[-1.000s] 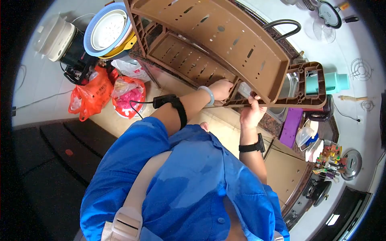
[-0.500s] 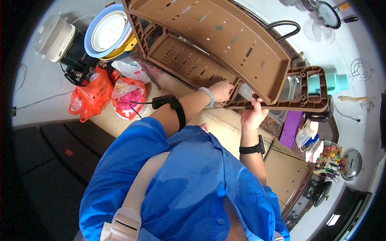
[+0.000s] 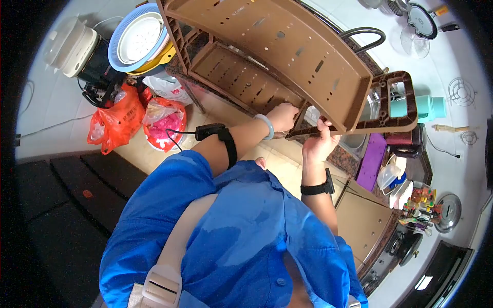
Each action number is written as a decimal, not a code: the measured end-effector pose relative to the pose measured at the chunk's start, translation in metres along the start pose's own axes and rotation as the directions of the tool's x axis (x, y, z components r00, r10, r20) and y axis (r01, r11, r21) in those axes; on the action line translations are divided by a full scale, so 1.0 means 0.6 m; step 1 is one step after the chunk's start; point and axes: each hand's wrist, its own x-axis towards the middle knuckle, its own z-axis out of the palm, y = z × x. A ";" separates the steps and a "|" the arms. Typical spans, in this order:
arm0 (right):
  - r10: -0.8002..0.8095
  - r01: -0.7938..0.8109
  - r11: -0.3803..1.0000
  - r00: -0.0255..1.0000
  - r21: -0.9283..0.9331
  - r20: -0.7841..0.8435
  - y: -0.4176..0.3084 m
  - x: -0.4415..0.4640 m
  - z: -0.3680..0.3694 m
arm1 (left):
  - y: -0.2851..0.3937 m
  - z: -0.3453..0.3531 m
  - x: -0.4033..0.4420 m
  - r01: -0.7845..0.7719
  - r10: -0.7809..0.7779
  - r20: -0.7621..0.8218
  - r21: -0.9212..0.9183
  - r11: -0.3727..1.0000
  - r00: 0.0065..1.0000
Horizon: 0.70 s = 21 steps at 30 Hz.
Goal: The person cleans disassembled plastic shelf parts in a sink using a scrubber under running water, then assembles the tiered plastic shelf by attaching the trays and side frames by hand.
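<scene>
1. The rack (image 3: 328,84) stands at the counter (image 3: 341,160), in front of you, its near side seemingly over the edge. I can't tell how well it is supported; a hard push could tip it toward the floor (image 3: 280,169).
2. Your right hand (image 3: 319,145) is clamped on the near edge of the right frame (image 3: 412,110), thumb on top. Should that grip twist, the frame could strain or jump at its joints.
3. Your left hand (image 3: 282,117) has its fingers curled together at the end of the lower tray (image 3: 236,77). The tips are hidden, so I can't tell if they clamp. They could get pinched if tray and frame shift.
4. The upper tray (image 3: 282,49) might slip if its fit is loose; its joints aren't clear.
5. The frame's far end lies near the teal flask (image 3: 432,108); a swing could knock it.
6. Count for you: one rack, two trays, two frames including the left frame (image 3: 173,37), one teal flask, one faucet (image 3: 364,29), one purple board (image 3: 371,160), one blue basin (image 3: 117,56).
</scene>
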 end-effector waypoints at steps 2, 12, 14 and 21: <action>-0.041 0.041 0.999 0.998 -0.001 0.055 0.022 0.006 -0.014 | -0.011 0.014 -0.007 0.033 -0.033 0.021 -0.015 0.999 0.999; 0.075 -0.074 0.997 0.993 -0.011 0.091 0.009 -0.004 0.002 | 0.045 0.009 -0.110 0.088 -0.084 -0.027 0.367 0.926 0.996; 0.090 -0.086 0.996 0.988 -0.034 0.125 0.005 -0.005 0.003 | 0.038 0.030 -0.113 0.081 -0.027 -0.158 0.340 0.937 0.987; 0.225 -0.179 0.969 0.923 -0.169 0.312 -0.010 0.021 -0.056 | 0.023 0.071 -0.140 0.117 0.065 -0.361 0.461 0.879 0.930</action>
